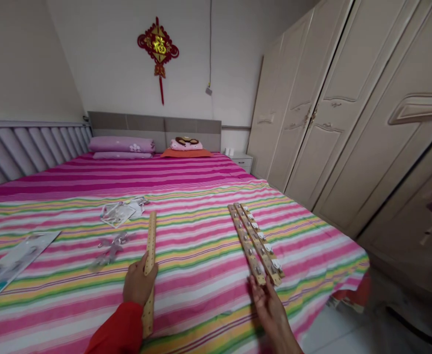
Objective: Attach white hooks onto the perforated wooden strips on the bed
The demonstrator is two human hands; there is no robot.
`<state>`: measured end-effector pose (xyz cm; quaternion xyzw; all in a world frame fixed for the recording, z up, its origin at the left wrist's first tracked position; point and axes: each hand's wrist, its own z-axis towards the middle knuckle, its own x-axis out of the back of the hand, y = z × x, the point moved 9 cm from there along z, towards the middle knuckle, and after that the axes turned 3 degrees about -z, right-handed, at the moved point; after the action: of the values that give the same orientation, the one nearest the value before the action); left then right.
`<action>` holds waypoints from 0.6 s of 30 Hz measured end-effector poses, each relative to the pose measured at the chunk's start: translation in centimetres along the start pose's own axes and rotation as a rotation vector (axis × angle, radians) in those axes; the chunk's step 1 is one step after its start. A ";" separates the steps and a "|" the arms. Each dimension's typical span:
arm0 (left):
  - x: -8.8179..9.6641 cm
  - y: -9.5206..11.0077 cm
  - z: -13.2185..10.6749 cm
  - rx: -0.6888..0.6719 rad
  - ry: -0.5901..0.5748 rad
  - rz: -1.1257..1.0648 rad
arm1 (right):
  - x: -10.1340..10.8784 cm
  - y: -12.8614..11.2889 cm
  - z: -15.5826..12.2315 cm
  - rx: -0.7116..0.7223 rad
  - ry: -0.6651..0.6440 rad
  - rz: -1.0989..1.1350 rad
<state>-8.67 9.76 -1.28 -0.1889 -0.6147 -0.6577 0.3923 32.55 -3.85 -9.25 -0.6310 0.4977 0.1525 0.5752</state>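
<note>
My left hand (138, 284), in a red sleeve, is closed around a long wooden strip with a row of small holes (151, 241) that lies lengthwise on the striped bedspread (197, 246). My right hand (269, 302) reaches to the near end of a pair of wooden strips fitted with metal knobs (254, 243). Its fingers touch that end, lying fairly flat. The two knobbed strips lie side by side, angled away to the left.
Small clear plastic bags (122, 211) and loose shiny bits (110, 246) lie left of the holed strip. A flat printed package (14, 260) sits at the far left. Pillows (122, 145) are at the headboard. Wardrobes (348, 108) stand to the right, beyond the bed's edge.
</note>
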 end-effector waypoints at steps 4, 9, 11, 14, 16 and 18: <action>-0.3 -0.2 -0.1 -0.021 -0.008 -0.043 | -0.1 0.6 -0.1 -0.096 -0.032 0.033; 0.2 -0.2 -0.2 -0.016 0.007 -0.167 | -4.0 2.1 -2.3 -0.260 -0.199 0.020; 0.5 -0.2 -0.2 -0.002 0.003 -0.289 | -5.6 3.0 -3.3 -0.303 -0.224 0.009; 1.0 -1.0 -0.3 0.095 0.004 -0.534 | -8.1 4.4 -4.5 -0.307 -0.287 -0.031; 1.4 -1.5 -0.9 0.168 0.015 -0.668 | -9.9 5.6 -5.2 -0.305 -0.334 -0.060; 2.2 -1.4 -1.8 0.198 0.039 -0.760 | -11.8 7.0 -5.9 -0.321 -0.374 -0.083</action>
<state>-10.68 7.29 -0.89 0.1035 -0.6936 -0.6972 0.1489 19.26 -2.59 -2.54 -0.6948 0.3256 0.3202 0.5556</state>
